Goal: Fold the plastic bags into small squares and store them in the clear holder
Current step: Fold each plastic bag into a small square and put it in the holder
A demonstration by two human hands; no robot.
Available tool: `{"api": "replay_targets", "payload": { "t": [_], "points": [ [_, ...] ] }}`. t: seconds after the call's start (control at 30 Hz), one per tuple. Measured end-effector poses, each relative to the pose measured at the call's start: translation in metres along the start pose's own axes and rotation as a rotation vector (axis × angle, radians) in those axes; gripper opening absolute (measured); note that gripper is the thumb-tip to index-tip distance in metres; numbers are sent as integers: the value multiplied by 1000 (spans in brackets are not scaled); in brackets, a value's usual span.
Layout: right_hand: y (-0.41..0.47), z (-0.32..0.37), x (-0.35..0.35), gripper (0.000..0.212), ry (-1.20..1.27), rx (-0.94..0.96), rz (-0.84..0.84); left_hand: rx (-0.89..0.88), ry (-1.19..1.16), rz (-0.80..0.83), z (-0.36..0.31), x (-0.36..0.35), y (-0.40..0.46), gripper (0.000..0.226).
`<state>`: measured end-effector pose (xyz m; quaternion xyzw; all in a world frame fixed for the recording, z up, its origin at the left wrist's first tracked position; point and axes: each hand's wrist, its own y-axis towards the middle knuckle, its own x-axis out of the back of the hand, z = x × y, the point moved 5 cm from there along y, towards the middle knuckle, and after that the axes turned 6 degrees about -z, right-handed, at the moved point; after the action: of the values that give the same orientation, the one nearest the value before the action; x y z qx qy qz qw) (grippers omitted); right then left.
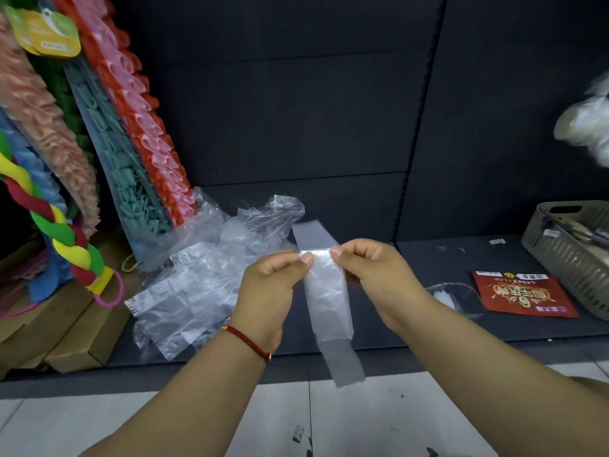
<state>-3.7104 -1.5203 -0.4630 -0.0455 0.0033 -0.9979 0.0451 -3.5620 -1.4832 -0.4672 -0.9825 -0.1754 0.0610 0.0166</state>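
1. Your left hand (270, 285) pinches the left edge of a plastic bag (328, 301) between thumb and curled fingers; a red cord bracelet (247, 343) circles that wrist.
2. Your right hand (369, 268) pinches the bag's right edge in the same way, level with the left, so the two thumbs face each other across the strip.
3. The bag is folded into a long narrow strip. You hold it in the air above the front edge of the dark shelf (461, 328): its upper end sticks up past your thumbs and its lower end hangs down over the pale floor tiles (379, 420).
4. Behind your left hand, a loose pile of clear bags (197, 278) lies crumpled on the shelf.
5. To the right of your right wrist, the clear holder (458, 296) sits on the shelf with something white inside.
6. Just beyond the holder lies a red packet (520, 296), and past it a grey slotted basket (573, 255).
7. At far left, coloured ruffled goods (131, 127) lean against the dark back panel.
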Motion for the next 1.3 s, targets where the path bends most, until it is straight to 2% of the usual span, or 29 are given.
{"api": "replay_targets", "payload": {
  "t": [0.1, 0.17, 0.23, 0.3, 0.47, 0.57, 0.63, 0.77, 0.97, 1.3],
  "points": [
    [1, 6, 3, 26, 27, -52, 58, -205, 169, -29, -11, 2, 1, 15],
    [1, 10, 5, 23, 45, -116, 108, -361, 336, 23, -18, 2, 2, 17],
    [1, 11, 9, 20, 77, -162, 130, -429, 376, 105, -18, 0, 2, 17],
    [2, 12, 11, 19, 109, -174, 137, -392, 251, 144, -18, -2, -1, 21],
    [3, 11, 14, 15, 63, -125, 163, -71, -195, 122, -12, -8, -5, 28],
    [4, 7, 16, 13, 72, -137, 141, 25, -315, 143, -10, -11, -3, 52],
    [4, 4, 17, 13, 96, -154, 120, 52, -349, 180, -10, -13, -4, 58],
    [4, 0, 14, 11, 160, -186, 104, 84, -403, 189, -8, -15, -5, 54],
    [2, -1, 5, 13, 224, -161, 96, 43, -386, 127, -5, -15, -8, 27],
    [-1, 2, 1, 14, 260, -58, 46, -11, -362, 115, -4, -19, -8, 37]
  ]
}}
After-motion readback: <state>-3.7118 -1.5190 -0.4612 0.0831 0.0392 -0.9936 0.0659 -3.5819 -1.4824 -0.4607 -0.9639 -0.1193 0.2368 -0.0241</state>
